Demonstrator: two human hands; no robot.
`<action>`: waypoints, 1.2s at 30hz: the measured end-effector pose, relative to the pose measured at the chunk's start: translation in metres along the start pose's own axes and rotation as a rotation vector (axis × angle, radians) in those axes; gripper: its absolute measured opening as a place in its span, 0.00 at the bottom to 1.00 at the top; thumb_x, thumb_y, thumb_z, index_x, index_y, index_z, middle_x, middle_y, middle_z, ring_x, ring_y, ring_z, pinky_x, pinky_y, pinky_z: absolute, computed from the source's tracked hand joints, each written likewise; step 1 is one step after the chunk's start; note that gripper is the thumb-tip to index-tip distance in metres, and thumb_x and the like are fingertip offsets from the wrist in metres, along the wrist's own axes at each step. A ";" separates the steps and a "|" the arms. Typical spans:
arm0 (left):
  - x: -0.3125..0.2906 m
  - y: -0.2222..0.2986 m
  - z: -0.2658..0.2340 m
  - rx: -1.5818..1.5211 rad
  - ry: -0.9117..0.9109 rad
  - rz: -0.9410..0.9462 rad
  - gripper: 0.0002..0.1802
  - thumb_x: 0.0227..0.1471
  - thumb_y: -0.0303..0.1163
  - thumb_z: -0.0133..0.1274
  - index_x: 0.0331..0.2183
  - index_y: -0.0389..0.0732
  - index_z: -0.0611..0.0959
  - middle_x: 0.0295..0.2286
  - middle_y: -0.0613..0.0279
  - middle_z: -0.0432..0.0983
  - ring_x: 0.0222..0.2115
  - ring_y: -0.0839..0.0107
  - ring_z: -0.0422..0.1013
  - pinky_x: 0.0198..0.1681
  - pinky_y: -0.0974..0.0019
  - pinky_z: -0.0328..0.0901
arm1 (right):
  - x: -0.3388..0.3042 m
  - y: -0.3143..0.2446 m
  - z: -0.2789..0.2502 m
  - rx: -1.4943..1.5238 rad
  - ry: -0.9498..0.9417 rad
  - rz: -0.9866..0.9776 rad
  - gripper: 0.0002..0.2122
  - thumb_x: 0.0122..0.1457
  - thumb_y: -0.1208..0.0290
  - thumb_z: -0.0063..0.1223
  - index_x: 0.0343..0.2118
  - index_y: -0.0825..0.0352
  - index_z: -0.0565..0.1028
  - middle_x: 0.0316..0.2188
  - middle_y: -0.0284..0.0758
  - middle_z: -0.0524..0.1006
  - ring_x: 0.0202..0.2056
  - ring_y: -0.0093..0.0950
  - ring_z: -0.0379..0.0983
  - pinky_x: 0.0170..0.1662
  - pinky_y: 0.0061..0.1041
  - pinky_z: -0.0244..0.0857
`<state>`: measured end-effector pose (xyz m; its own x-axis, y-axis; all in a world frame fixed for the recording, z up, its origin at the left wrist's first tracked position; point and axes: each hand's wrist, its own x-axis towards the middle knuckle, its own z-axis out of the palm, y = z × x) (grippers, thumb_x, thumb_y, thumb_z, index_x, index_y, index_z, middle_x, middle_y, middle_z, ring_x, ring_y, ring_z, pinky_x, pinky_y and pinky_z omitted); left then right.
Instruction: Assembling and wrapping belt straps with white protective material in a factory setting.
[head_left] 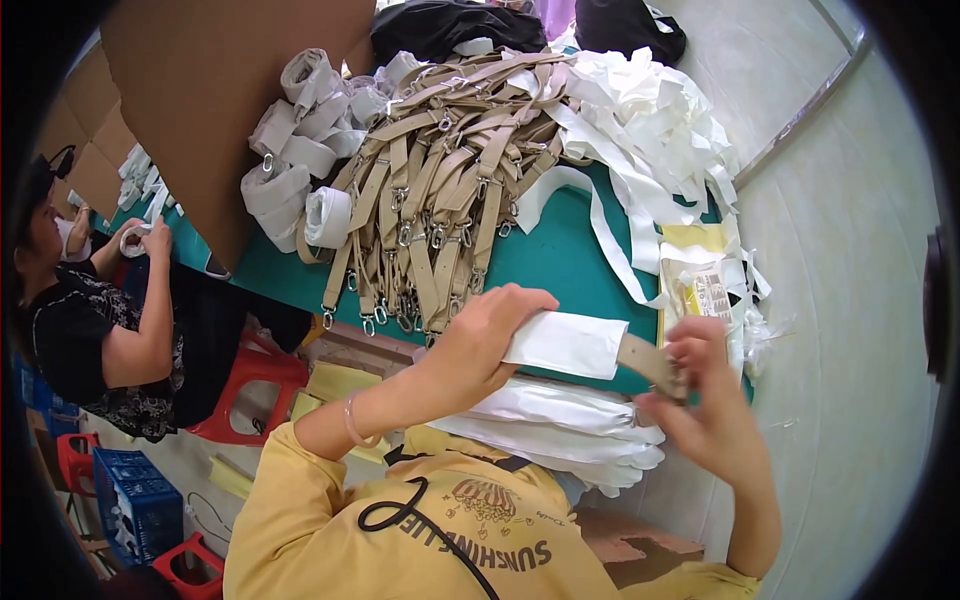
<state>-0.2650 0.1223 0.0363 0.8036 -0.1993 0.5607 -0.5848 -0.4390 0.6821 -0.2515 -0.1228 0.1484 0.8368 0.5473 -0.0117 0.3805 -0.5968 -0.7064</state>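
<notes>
Well left of the fingers, we see a co-worker [105,335] holding a white coil [130,242]. Nearer, up and left of the left hand [500,325], we find white rolls [285,195], then tan straps [440,265] with metal clasps heaped on the green tabletop [540,265]. We see the left fingers closed on the left end of a flat white sleeve [570,345], which lies between both hands; long white bundles [570,425] lie below it. From its right end a tan strap end [640,355] reaches the right hand [712,400], fingers curled nearly closed around its blurred tip. Beyond them we notice a yellow packet [700,240].
</notes>
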 end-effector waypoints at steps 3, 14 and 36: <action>-0.002 0.001 0.009 -0.085 -0.090 -0.049 0.31 0.38 0.13 0.49 0.48 0.40 0.66 0.40 0.50 0.68 0.42 0.48 0.66 0.45 0.53 0.61 | -0.002 -0.020 -0.031 -0.121 -0.008 -0.108 0.23 0.45 0.86 0.58 0.44 0.65 0.63 0.34 0.37 0.67 0.29 0.27 0.67 0.32 0.22 0.62; 0.003 0.001 0.019 -0.206 -0.141 -0.025 0.32 0.44 0.17 0.53 0.52 0.40 0.64 0.44 0.48 0.67 0.43 0.45 0.66 0.46 0.54 0.62 | 0.011 -0.053 -0.029 -0.348 0.106 -0.244 0.13 0.44 0.89 0.58 0.34 0.68 0.78 0.29 0.37 0.73 0.27 0.25 0.74 0.26 0.18 0.66; 0.007 0.003 0.026 -0.373 -0.225 -0.154 0.30 0.49 0.19 0.53 0.53 0.42 0.62 0.41 0.48 0.69 0.40 0.48 0.68 0.44 0.59 0.64 | 0.028 -0.041 -0.002 -0.418 0.013 -0.312 0.11 0.46 0.86 0.57 0.35 0.68 0.75 0.32 0.39 0.73 0.28 0.36 0.72 0.29 0.25 0.67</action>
<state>-0.2583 0.0966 0.0297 0.8640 -0.3598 0.3521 -0.4235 -0.1413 0.8948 -0.2433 -0.0844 0.1784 0.6623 0.7308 0.1655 0.7351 -0.5910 -0.3323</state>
